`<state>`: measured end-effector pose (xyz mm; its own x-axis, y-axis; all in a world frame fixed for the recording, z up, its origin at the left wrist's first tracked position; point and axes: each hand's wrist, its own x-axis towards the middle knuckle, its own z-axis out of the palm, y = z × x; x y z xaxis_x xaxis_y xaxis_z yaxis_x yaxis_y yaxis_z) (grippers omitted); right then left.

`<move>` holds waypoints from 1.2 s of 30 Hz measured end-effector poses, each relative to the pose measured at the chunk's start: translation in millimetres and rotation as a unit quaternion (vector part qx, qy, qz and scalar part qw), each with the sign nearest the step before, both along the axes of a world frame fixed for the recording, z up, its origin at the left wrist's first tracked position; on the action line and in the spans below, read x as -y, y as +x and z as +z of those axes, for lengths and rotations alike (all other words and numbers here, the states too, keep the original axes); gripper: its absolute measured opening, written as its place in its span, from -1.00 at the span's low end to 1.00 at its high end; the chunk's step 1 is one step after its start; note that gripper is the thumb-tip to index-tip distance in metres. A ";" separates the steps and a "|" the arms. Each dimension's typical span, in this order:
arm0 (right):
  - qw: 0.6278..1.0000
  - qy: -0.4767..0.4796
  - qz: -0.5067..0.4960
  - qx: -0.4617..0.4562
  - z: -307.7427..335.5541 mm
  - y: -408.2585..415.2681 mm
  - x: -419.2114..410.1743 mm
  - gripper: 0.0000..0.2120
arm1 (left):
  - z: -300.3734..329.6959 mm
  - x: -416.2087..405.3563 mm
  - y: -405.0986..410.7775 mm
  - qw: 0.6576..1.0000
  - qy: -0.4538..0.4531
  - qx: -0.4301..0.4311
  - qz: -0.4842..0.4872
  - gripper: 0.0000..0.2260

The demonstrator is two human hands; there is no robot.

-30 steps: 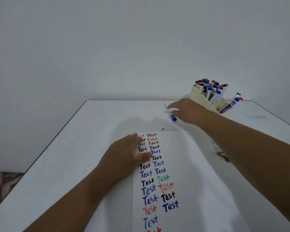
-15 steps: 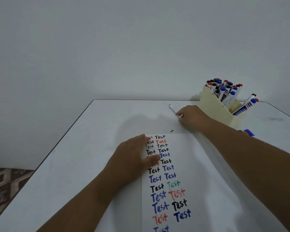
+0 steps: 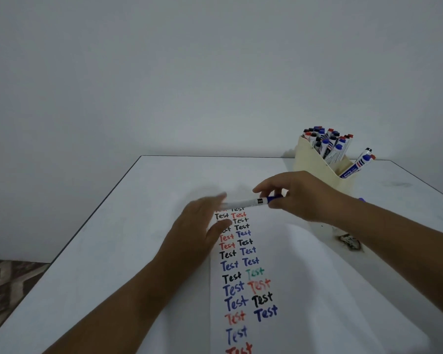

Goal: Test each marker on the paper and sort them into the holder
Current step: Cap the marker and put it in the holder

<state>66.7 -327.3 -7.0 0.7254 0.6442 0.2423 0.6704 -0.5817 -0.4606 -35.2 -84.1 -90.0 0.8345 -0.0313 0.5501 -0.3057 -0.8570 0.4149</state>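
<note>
**Marker held over the test sheet**

A white worktop (image 3: 92,251) carried a long sheet of paper (image 3: 299,290) filled with two columns of "Test" in black, blue, red and green. At the far right stood a cream holder (image 3: 315,162), packed with capped markers. The left hand (image 3: 202,226) was blurred above the sheet's top left edge, fingers spread. The right hand (image 3: 302,195) had its grip pinched on a blue-capped marker (image 3: 253,202), held level just above the paper's top.

Holder (image 3: 315,162) behind paper (image 3: 279,251), at its right.
</note>
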 end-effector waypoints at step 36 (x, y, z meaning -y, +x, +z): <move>0.893 0.351 -0.034 -0.279 -20.1 -80.1 -33.3 -0.86 | 4.7 7.9 -12.7 0.998 0.024 0.009 -0.057 -0.52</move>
<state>-13.4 -294.0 -27.1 0.8912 0.4254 0.1577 0.1967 -0.0489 -0.9792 -47.8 -92.0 -85.3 0.8145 -0.1527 0.5598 -0.4097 -0.8344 0.3686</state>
